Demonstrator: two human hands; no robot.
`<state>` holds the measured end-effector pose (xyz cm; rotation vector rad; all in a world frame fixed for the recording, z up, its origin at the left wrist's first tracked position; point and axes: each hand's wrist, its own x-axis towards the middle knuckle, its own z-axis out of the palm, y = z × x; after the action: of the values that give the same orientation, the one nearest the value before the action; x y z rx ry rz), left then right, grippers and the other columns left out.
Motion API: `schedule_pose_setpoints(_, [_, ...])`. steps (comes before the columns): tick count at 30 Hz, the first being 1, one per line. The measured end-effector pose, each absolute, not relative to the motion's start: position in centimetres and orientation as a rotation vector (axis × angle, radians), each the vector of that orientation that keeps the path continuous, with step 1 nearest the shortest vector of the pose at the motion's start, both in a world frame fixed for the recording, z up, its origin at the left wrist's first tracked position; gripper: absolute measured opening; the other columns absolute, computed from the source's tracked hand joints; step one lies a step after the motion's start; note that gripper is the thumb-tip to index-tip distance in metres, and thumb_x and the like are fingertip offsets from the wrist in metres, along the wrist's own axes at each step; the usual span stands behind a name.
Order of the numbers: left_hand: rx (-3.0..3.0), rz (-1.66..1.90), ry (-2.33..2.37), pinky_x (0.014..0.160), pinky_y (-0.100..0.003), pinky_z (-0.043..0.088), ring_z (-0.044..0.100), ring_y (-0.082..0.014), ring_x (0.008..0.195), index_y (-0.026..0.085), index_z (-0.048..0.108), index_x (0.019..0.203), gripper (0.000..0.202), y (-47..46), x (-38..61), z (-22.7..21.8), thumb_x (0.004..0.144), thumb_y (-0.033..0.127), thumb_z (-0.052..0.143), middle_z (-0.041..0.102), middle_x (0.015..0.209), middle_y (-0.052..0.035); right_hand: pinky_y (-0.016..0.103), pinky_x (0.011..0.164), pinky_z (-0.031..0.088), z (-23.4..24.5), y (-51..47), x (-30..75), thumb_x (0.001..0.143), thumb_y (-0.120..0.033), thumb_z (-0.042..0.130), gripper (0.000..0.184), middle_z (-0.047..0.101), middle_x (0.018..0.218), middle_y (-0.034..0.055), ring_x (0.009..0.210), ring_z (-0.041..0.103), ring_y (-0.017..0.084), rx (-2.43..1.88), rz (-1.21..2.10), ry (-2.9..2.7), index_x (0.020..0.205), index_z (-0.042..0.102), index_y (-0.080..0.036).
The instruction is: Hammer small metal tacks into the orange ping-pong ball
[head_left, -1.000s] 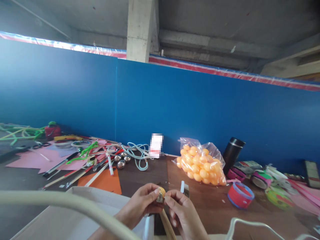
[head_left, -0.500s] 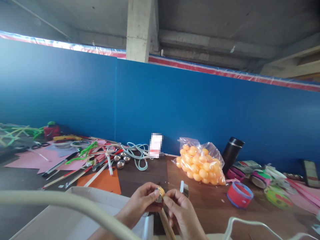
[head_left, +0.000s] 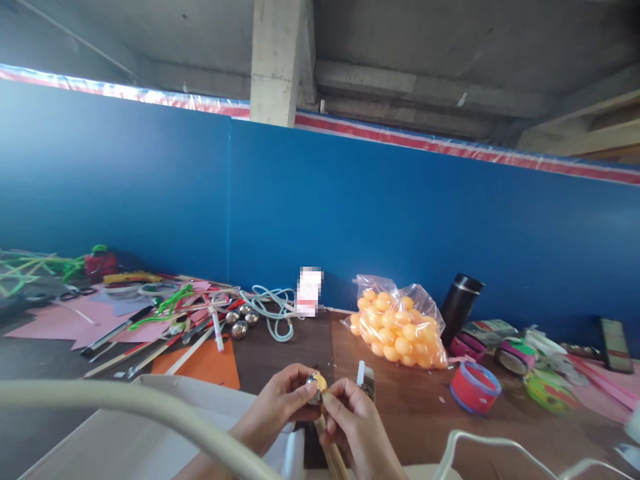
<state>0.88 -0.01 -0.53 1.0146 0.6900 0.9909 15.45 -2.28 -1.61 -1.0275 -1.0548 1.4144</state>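
Note:
Low in the middle of the view, my left hand (head_left: pixel 280 410) and my right hand (head_left: pixel 355 427) meet, both pinched on a small orange ball (head_left: pixel 319 383) with a metal piece on it. The ball sits at the top of a wooden stick (head_left: pixel 331 450) that runs down between my hands. A small white and dark object (head_left: pixel 365 379) stands on the brown table (head_left: pixel 400 407) just behind my right hand.
A clear bag of orange balls (head_left: pixel 397 330) lies behind my hands, a black cup (head_left: pixel 461 308) and rolls of tape (head_left: pixel 474 387) to its right. Sticks, coloured paper (head_left: pixel 200 357), metal balls (head_left: pixel 240 320) and cord lie at the left. A white box (head_left: pixel 150 427) is near me.
My hands and the ball have shifted slightly left and down in view as the camera moved; the grip on the ball looks the same.

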Motion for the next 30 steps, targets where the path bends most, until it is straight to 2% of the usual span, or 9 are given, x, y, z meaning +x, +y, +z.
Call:
schedule_pose_setpoints(6, [1.024,0.992,0.669,0.071,-0.032,0.048,0.059,-0.0155,0.073,0.014,0.060,0.089,0.026,0.3,0.9,-1.0,0.071,0.033,0.065,0.060,0.082,-0.0044,0.020,0.045,0.045,-1.4,-2.4,15.3,0.072,-0.037,0.065,0.027,0.052,0.047,-0.0077,0.039,0.047,0.005,-0.985,1.427,-1.040,0.068,0.048,-0.017])
schedule_pose_setpoints(12, [1.023,1.005,0.682,0.071,-0.033,0.048,0.059,-0.0159,0.073,0.015,0.062,0.090,0.029,0.3,0.9,-1.2,0.069,0.035,0.066,0.060,0.081,-0.0043,0.018,0.044,0.044,-1.1,-2.7,15.4,0.073,-0.038,0.064,0.027,0.053,0.046,-0.0075,0.040,0.049,0.006,-1.003,1.415,-1.046,0.069,0.047,-0.017])
schedule_pose_setpoints(21, [0.915,1.046,0.665,0.072,-0.030,0.049,0.060,-0.0152,0.073,0.014,0.065,0.089,0.028,0.6,1.0,-1.2,0.068,0.033,0.068,0.064,0.082,-0.0062,0.022,0.043,0.045,-1.6,-1.9,15.2,0.072,-0.046,0.060,0.030,0.049,0.045,-0.0081,0.038,0.045,0.007,-1.118,1.334,-1.111,0.069,0.045,-0.020])
schedule_pose_setpoints(23, [0.853,1.103,0.659,0.074,-0.029,0.049,0.061,-0.0151,0.075,0.014,0.066,0.090,0.027,0.8,0.7,-1.1,0.070,0.031,0.067,0.064,0.085,-0.0068,0.021,0.041,0.040,-1.0,-2.1,15.7,0.075,-0.045,0.055,0.026,0.051,0.047,-0.0066,0.038,0.046,0.009,-1.236,1.170,-1.283,0.071,0.047,-0.020])
schedule_pose_setpoints(25, [0.806,1.175,0.645,0.076,-0.027,0.049,0.062,-0.0153,0.078,0.014,0.066,0.091,0.025,1.1,0.4,-1.2,0.072,0.031,0.065,0.065,0.088,-0.0072,0.022,0.044,0.037,-0.8,-2.4,16.5,0.074,-0.040,0.056,0.019,0.058,0.054,-0.0031,0.044,0.052,0.012,-1.433,0.870,-1.535,0.069,0.052,-0.021])
schedule_pose_setpoints(26, [0.790,1.210,0.632,0.076,-0.027,0.049,0.063,-0.0155,0.078,0.015,0.066,0.091,0.024,1.2,0.1,-1.2,0.073,0.030,0.064,0.066,0.089,-0.0069,0.023,0.049,0.038,-0.9,-2.5,16.9,0.070,-0.034,0.059,0.013,0.062,0.058,-0.0014,0.053,0.056,0.014,-1.542,0.691,-1.655,0.067,0.055,-0.022])
schedule_pose_setpoints(28, [0.760,1.256,0.607,0.077,-0.028,0.050,0.064,-0.0169,0.079,0.015,0.066,0.089,0.023,1.6,-0.2,-1.4,0.072,0.030,0.064,0.067,0.089,-0.0073,0.025,0.046,0.031,-1.9,-2.7,17.5,0.055,-0.028,0.069,0.014,0.061,0.051,-0.0019,0.048,0.056,0.017,-1.806,0.484,-1.847,0.057,0.056,-0.024])
schedule_pose_setpoints(30, [0.729,1.280,0.608,0.078,-0.029,0.051,0.065,-0.0179,0.079,0.015,0.066,0.088,0.022,2.1,-0.4,-1.7,0.071,0.029,0.066,0.068,0.089,-0.0069,0.025,0.044,0.026,-3.4,-2.5,17.8,0.051,-0.019,0.065,0.012,0.058,0.044,-0.0029,0.046,0.056,0.019,-1.866,0.320,-1.952,0.055,0.057,-0.025])
